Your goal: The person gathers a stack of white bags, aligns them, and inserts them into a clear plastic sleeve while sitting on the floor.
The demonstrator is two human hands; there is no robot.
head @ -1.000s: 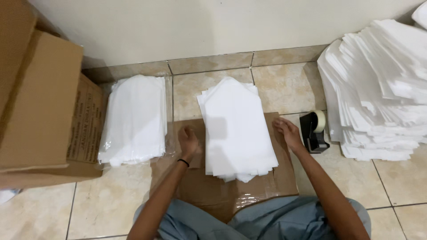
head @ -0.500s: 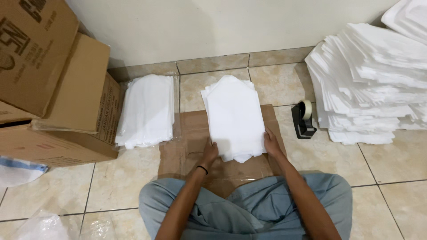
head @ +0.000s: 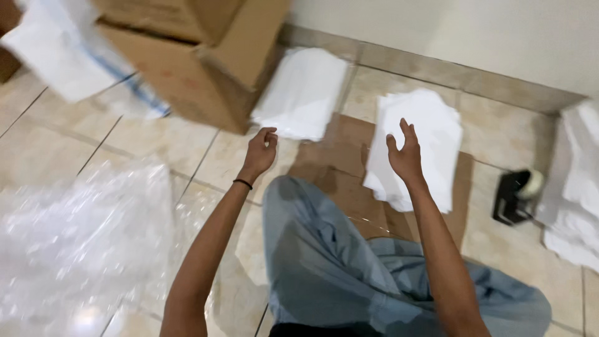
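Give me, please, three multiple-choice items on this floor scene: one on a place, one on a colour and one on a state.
1. Where does the white stack under the right hand lie?
A. inside the box
B. on the flat cardboard sheet
C. on the person's lap

2. What colour is the band on the left wrist?
A. black
B. red
C. white

3. How are the two hands?
A. both grip sheets
B. both lifted and empty
C. both flat on the tiles

Key: 1 B, brown cardboard shows around the stack. 2 A, a thin dark band circles the wrist. 3 B, the left hand and right hand hang above the floor holding nothing.
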